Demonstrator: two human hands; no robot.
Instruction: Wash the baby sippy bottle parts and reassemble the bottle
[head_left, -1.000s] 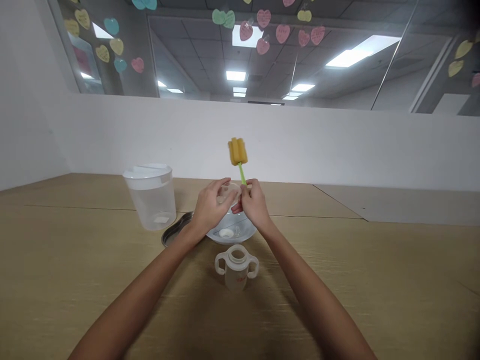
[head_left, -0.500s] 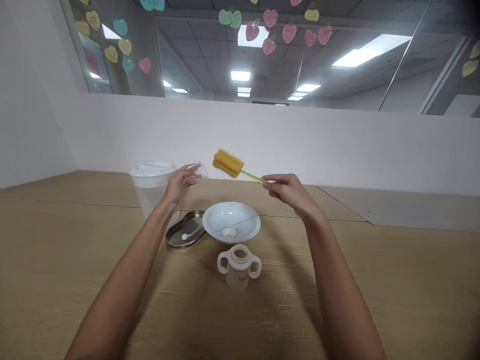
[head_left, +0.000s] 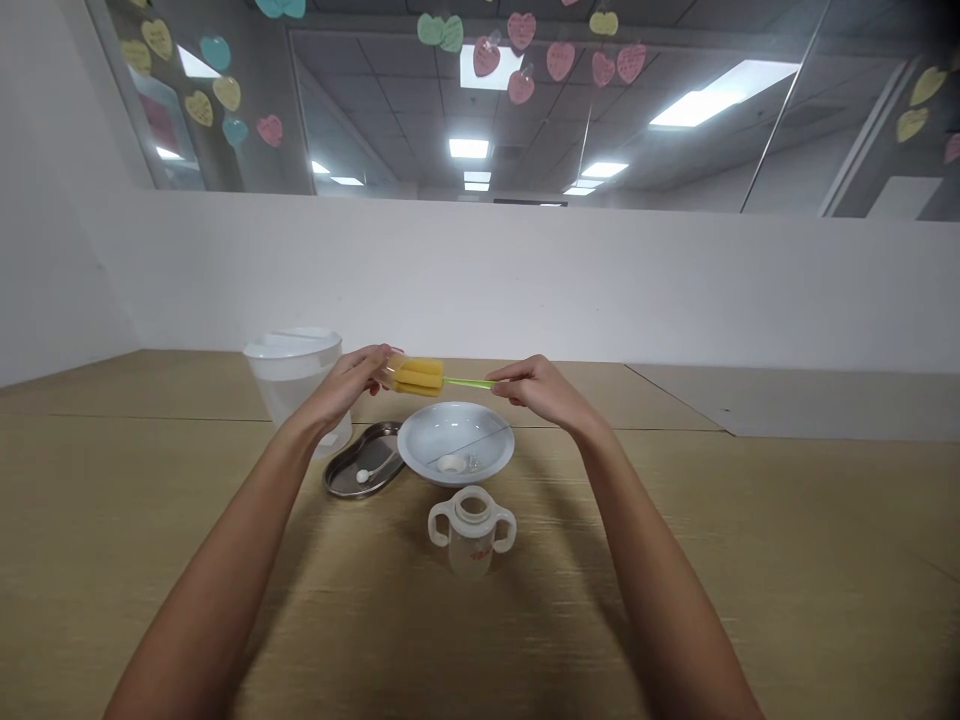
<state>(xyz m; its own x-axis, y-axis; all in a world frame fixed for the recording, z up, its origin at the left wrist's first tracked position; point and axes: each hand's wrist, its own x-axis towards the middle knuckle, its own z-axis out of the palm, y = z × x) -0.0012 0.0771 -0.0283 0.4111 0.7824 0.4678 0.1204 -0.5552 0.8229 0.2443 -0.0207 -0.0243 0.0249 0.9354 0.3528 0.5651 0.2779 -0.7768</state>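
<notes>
My left hand [head_left: 352, 383] is closed around a small clear plastic cap [head_left: 388, 371], its opening turned to the right. The yellow head of a sponge bottle brush [head_left: 420, 377] sits at that opening, partly inside it. My right hand [head_left: 538, 388] pinches the brush by its thin green handle. Both hands are above and behind a pale bowl [head_left: 495, 455], which holds a white ring, a small clear piece and a thin straight line like a straw. Nearer to me a baby bottle [head_left: 472, 550] with two side handles and red print stands upright, its top uncovered.
A translucent bucket [head_left: 281, 385] with a white lid stands behind my left forearm. Left of the bowl lies a kidney-shaped metal tray [head_left: 341, 483] with a small white-tipped brush [head_left: 367, 474] on it. A white wall and a window with heart-shaped notes rise behind the table.
My hands moved apart, then the right came back left. The brush swung from upright to level, and its sponge head has gone into the mouth of the clear cap.
</notes>
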